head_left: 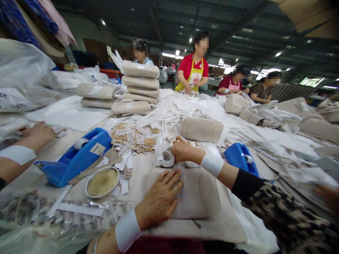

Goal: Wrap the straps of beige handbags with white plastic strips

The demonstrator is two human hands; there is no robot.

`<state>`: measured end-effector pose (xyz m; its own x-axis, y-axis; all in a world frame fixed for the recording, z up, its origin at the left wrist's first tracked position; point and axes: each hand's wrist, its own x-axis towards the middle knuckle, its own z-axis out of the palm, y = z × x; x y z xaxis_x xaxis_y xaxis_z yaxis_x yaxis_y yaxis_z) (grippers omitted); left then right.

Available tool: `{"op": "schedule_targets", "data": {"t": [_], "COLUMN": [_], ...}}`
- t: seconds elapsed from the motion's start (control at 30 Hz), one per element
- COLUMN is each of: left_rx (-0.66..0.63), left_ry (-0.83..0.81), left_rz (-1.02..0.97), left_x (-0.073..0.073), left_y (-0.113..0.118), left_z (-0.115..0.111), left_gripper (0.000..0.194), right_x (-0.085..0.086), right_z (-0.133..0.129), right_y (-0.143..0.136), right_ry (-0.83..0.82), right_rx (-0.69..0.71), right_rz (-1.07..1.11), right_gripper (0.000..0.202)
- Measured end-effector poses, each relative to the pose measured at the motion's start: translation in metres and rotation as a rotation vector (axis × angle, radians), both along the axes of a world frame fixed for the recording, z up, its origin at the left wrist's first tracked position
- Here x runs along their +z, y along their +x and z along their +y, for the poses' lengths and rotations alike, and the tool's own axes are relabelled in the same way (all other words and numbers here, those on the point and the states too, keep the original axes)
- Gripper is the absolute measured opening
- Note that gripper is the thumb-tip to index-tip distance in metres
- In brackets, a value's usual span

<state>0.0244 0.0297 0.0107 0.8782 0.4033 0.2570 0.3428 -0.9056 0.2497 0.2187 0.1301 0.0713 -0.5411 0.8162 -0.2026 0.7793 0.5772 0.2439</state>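
A beige bag [203, 208] lies flat in front of me, with a translucent strip [184, 185] running across its middle. My left hand [161, 197] rests flat on it, fingers stretched out over the strip's left side. Just beyond the bag's far edge, my right hand [184, 151] is closed in a pinch. What its fingers hold is hidden. Beside those fingers sits a coiled pale strap [167, 158] under clear plastic.
Blue tape dispensers stand left [76, 155] and right [239, 158]. A round dish [102, 182] and a heap of tags [132, 137] lie left. Stacked beige bags [140, 83] rise behind. A co-worker's hand [41, 135] reaches in at left; other people work across the table.
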Motion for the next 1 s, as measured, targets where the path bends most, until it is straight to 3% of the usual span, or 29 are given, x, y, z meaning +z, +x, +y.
{"op": "schedule_targets", "data": {"t": [0.23, 0.43, 0.53, 0.63, 0.7, 0.77, 0.9, 1.0], "left_rx": [0.0, 0.002, 0.001, -0.002, -0.001, -0.005, -0.008, -0.001], "left_ry": [0.012, 0.032, 0.055, 0.071, 0.07, 0.062, 0.041, 0.035], "left_rz": [0.008, 0.024, 0.005, -0.002, -0.004, -0.008, -0.005, 0.003], "left_x": [0.001, 0.002, 0.003, 0.003, 0.003, 0.002, 0.001, 0.002], "left_y": [0.001, 0.0, -0.001, -0.003, -0.003, -0.004, -0.004, -0.004], "left_z": [0.0, -0.001, -0.003, -0.003, -0.004, -0.003, -0.003, -0.003], "left_gripper": [0.057, 0.056, 0.057, 0.059, 0.061, 0.063, 0.067, 0.068], "right_x": [-0.01, -0.008, -0.002, 0.005, 0.009, 0.01, 0.0, -0.015], "right_z": [-0.005, 0.008, 0.018, 0.017, 0.005, -0.017, -0.066, -0.087], "right_y": [-0.001, 0.009, 0.021, 0.03, 0.032, 0.029, 0.017, 0.012], "right_ry": [0.107, 0.178, 0.237, 0.344, 0.392, 0.397, 0.336, 0.299], "right_rx": [0.039, 0.041, -0.032, -0.175, -0.248, -0.259, -0.148, -0.066], "right_rz": [0.005, 0.054, 0.102, 0.174, 0.225, 0.266, 0.3, 0.27], "right_gripper": [0.017, 0.037, 0.041, 0.024, 0.011, 0.02, 0.031, 0.025]}}
